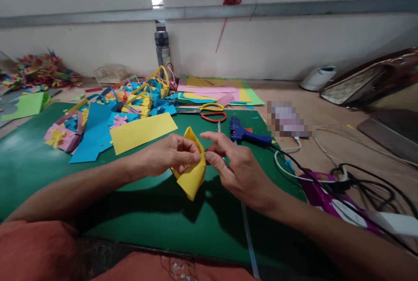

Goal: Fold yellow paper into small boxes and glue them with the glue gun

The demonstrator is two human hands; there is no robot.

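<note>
Yellow fold (192, 181) held above the mat (32, 154). Left hand (173, 154) pinches it; right hand (240, 172) is at its edge, index finger extended, cannot tell whether gripping. Paper baskets (140, 103) cluster toward the mat's far left, contents too jumbled to read; the pink basket (71, 141) bears a yellow flower (56, 138). Glue gun (248, 135) on the mat's right side. Mat lies on a brown table (326, 115); beyond it, bottle (163, 54), pale wall (98, 41).

My 2 bare forearms (78, 190) slant inward, my left hand (168, 155) pinching with thumb against bent fingers (187, 143), my right hand (237, 170) facing it, index finger (215, 136) extended.
</note>
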